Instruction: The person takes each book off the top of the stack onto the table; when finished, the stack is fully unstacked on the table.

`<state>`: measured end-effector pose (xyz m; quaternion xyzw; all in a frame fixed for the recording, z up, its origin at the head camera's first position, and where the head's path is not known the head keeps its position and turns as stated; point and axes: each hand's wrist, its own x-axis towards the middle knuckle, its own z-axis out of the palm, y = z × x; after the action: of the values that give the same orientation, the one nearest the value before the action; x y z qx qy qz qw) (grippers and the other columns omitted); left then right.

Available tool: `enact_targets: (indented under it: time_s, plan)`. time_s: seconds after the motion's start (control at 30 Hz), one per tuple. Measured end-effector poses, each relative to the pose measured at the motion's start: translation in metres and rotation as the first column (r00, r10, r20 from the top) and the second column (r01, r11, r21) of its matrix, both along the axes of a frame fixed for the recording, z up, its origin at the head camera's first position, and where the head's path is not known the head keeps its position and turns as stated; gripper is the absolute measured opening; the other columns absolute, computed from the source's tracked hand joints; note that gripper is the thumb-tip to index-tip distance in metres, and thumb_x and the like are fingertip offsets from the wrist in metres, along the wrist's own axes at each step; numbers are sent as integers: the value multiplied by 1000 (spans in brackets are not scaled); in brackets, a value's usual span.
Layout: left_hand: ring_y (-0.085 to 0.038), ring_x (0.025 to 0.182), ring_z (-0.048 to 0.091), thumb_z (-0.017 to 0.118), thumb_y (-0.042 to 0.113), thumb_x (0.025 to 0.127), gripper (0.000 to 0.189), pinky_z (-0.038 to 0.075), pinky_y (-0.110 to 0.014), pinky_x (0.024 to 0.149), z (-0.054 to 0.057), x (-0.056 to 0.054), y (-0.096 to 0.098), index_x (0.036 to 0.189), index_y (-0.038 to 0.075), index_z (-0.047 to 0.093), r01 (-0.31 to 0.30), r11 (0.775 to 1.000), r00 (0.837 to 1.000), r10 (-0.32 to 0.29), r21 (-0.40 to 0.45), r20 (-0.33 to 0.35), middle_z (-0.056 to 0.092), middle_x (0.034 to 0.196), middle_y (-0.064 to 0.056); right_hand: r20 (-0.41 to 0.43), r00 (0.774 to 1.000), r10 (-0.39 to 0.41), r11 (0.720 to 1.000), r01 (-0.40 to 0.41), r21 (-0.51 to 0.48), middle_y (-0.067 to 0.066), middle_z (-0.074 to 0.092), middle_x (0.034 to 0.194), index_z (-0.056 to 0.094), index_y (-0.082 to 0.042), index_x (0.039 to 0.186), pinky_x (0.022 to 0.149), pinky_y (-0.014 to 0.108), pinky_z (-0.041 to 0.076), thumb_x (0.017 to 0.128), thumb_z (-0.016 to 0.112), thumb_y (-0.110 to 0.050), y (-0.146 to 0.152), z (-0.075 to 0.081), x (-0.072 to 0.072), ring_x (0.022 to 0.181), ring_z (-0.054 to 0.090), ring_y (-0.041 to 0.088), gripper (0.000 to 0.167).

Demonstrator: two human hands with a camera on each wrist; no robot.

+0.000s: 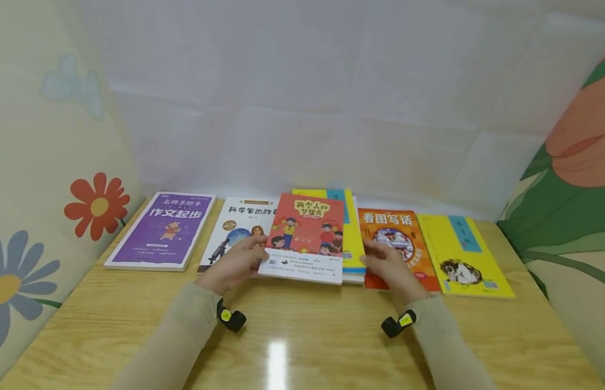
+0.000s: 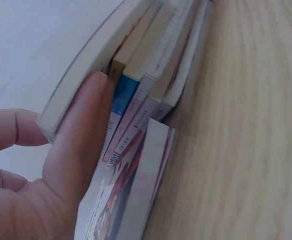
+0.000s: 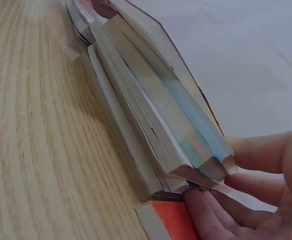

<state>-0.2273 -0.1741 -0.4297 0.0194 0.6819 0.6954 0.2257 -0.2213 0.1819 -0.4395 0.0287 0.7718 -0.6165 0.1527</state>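
Observation:
At its lower left corner my left hand (image 1: 234, 265) pinches a red storybook (image 1: 309, 230) with cartoon children on its cover. In the left wrist view the thumb (image 2: 83, 135) lies beneath this book and the fingers are on its far side. The storybook leans over a stack of several books, topped by a yellow book (image 1: 355, 233). Against the stack's right side rest the extended fingers of my right hand (image 1: 390, 268). The right wrist view shows fingertips (image 3: 236, 155) right at the corner of the stacked books (image 3: 156, 115).
Left of the stack lie a white science book (image 1: 229, 227) and a purple book (image 1: 158, 233). An orange book (image 1: 424, 271) and another yellow book (image 1: 470, 254) lie to the right. Behind the wooden table (image 1: 312, 330) hangs a white sheet (image 1: 302, 108).

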Motion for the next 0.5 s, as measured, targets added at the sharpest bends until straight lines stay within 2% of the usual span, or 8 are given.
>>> enact_targets:
  time_s: [0.17,0.33,0.5]
  plan:
    - [-27,104,68,46,8,105,63,61,-42,86,1,2,-1,160,-1,16,-18,1000,1000,18,10,16,46,143,-34,9,1000,12,999,-12,-30,10,49,151,43,-16,155,112,45,44,98,69,-29,1,-1,-1,128,56,26,64]
    - [-26,104,68,49,8,106,66,60,-41,87,1,6,3,161,-1,14,-10,1000,1000,10,9,-11,46,144,-33,-9,999,33,999,-34,-33,11,46,153,40,-15,156,113,47,42,101,65,-27,2,-3,0,132,53,28,62]
    - [-22,97,70,50,6,105,65,62,-39,81,-1,16,5,161,3,18,-69,997,997,70,30,-29,53,139,-31,-16,999,31,999,-32,-43,12,47,152,41,-15,156,114,47,41,100,66,-28,0,-4,-1,132,52,28,62]
